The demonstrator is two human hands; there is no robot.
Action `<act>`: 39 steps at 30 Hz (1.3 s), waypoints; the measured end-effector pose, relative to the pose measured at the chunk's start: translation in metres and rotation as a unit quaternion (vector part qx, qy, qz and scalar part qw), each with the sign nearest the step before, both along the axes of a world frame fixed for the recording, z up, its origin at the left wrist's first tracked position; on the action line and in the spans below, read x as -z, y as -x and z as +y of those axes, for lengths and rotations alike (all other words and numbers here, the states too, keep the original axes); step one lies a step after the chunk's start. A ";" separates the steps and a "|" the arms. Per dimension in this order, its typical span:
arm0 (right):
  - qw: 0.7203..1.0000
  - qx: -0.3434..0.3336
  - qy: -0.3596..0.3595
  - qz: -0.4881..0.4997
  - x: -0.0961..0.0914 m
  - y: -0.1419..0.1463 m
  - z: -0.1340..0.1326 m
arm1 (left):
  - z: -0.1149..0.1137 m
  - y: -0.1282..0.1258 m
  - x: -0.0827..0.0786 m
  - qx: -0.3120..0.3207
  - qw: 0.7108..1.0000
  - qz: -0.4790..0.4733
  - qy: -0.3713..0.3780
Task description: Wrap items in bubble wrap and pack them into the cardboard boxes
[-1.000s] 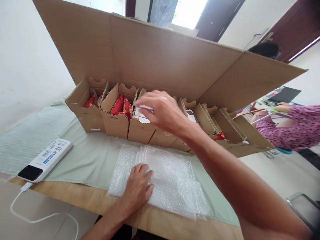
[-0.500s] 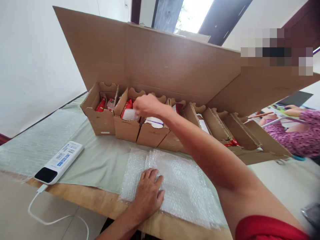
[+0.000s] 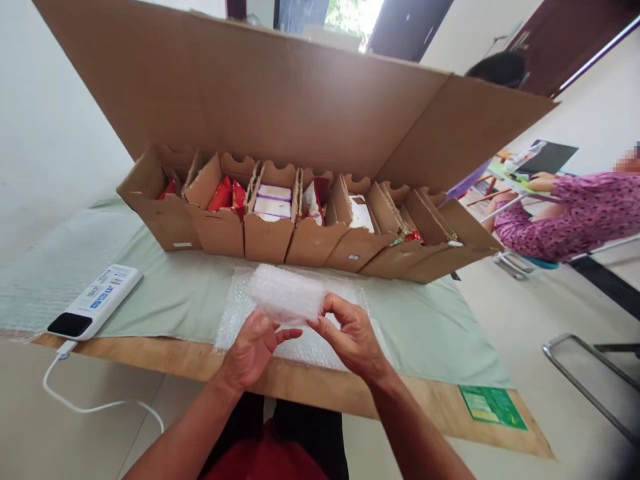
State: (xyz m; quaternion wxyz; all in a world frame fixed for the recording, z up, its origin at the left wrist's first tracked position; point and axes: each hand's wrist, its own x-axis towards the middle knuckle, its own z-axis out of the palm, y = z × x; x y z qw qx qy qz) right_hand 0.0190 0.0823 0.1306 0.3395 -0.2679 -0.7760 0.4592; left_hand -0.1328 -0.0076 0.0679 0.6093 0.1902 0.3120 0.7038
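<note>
Head view: the left hand (image 3: 254, 350) is holding loosely spread fingers at the near-left edge of a translucent bundle (image 3: 287, 293), its long axis running left to right; the right hand's (image 3: 357, 339) fingers are pinching its right end above bubble-wrap sheets (image 3: 231, 321), cardboard bins (image 3: 270, 237) standing beyond.

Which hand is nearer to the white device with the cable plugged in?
Left. The left hand is to the device's right, at the lower left of the bubble-wrap bundle; the right hand is farther right, pinching the bundle's right end.
</note>
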 end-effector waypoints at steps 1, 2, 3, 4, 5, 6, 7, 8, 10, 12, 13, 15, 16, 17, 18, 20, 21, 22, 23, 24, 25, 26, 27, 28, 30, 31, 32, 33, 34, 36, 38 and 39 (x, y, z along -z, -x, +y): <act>0.998 0.014 0.065 0.009 0.015 -0.008 -0.012 | -0.001 -0.004 -0.002 0.016 1.000 -0.020 0.005; 0.992 0.028 0.121 0.014 0.029 -0.016 -0.023 | -0.002 -0.009 -0.003 0.021 0.999 -0.023 0.019; 0.986 0.044 0.162 0.013 0.040 -0.024 -0.032 | -0.002 -0.013 -0.003 0.013 0.999 -0.013 0.040; 0.981 0.064 0.185 0.005 0.049 -0.031 -0.040 | -0.003 -0.017 -0.002 0.001 0.998 0.006 0.064; 0.977 0.088 0.193 -0.005 0.055 -0.039 -0.046 | -0.004 -0.020 -0.001 -0.010 0.996 0.029 0.088; 0.975 0.117 0.189 -0.008 0.058 -0.046 -0.050 | -0.005 -0.024 0.000 -0.015 0.992 0.055 0.109; 0.973 0.146 0.180 -0.003 0.059 -0.053 -0.051 | -0.006 -0.026 0.000 -0.011 0.989 0.082 0.122; 0.970 0.170 0.172 0.010 0.058 -0.058 -0.050 | -0.008 -0.029 0.001 -0.003 0.986 0.108 0.128; 0.966 0.193 0.168 0.042 0.055 -0.066 -0.044 | -0.012 -0.034 0.000 0.022 0.981 0.147 0.124; 0.959 0.201 0.189 0.062 0.054 -0.068 -0.037 | -0.016 -0.036 -0.001 0.048 0.980 0.161 0.106; 0.955 0.207 0.201 0.068 0.055 -0.068 -0.034 | -0.018 -0.037 -0.002 0.059 0.981 0.160 0.096; 0.950 0.234 0.194 0.072 0.060 -0.067 -0.033 | -0.021 -0.036 -0.003 0.076 0.982 0.152 0.084; 0.950 0.256 0.165 0.069 0.062 -0.067 -0.034 | -0.022 -0.034 -0.004 0.075 0.982 0.151 0.084; 0.950 0.282 0.120 0.063 0.063 -0.068 -0.038 | -0.022 -0.032 -0.004 0.070 0.982 0.154 0.086; 0.950 0.300 0.069 0.054 0.062 -0.069 -0.043 | -0.023 -0.031 -0.004 0.064 0.981 0.160 0.088; 0.962 0.272 0.007 0.033 0.055 -0.074 -0.054 | -0.024 -0.030 -0.002 0.071 0.979 0.170 0.087; 0.974 0.226 0.011 0.025 0.050 -0.075 -0.059 | -0.024 -0.030 -0.001 0.087 0.979 0.169 0.080; 0.985 0.172 0.032 0.017 0.045 -0.076 -0.064 | -0.025 -0.032 -0.001 0.111 0.978 0.161 0.072; 0.991 0.120 0.062 0.007 0.041 -0.076 -0.067 | -0.026 -0.033 0.000 0.139 0.977 0.149 0.064; 0.992 0.084 0.094 -0.001 0.038 -0.076 -0.069 | -0.027 -0.034 0.000 0.165 0.975 0.134 0.057; 0.990 0.070 0.122 -0.004 0.037 -0.076 -0.069 | -0.028 -0.033 -0.001 0.183 0.974 0.121 0.054; 0.987 0.078 0.143 0.003 0.038 -0.077 -0.068 | -0.030 -0.031 -0.002 0.194 0.973 0.108 0.056; 0.982 0.103 0.160 0.017 0.040 -0.079 -0.067 | -0.031 -0.027 -0.004 0.198 0.973 0.098 0.062; 0.974 0.140 0.172 0.040 0.043 -0.082 -0.064 | -0.031 -0.020 -0.006 0.195 0.974 0.092 0.071; 0.952 0.226 0.186 0.088 0.049 -0.089 -0.057 | -0.031 -0.003 -0.012 0.165 0.976 0.098 0.098; 0.942 0.260 0.186 0.105 0.050 -0.093 -0.053 | -0.029 0.008 -0.015 0.145 0.977 0.112 0.113; 0.935 0.282 0.182 0.116 0.050 -0.096 -0.049 | -0.027 0.018 -0.018 0.123 0.975 0.134 0.126; 0.931 0.298 0.175 0.121 0.049 -0.098 -0.044 | -0.024 0.028 -0.022 0.101 0.972 0.164 0.135; 0.930 0.308 0.162 0.121 0.048 -0.098 -0.039 | -0.019 0.038 -0.025 0.085 0.966 0.200 0.139; 0.931 0.324 0.125 0.111 0.044 -0.094 -0.026 | -0.004 0.055 -0.031 0.062 0.947 0.286 0.132; 0.934 0.335 0.082 0.088 0.045 -0.086 -0.009 | 0.015 0.068 -0.034 0.049 0.916 0.380 0.117; 0.938 0.336 0.062 0.060 0.048 -0.082 0.001 | 0.026 0.073 -0.033 0.046 0.895 0.427 0.118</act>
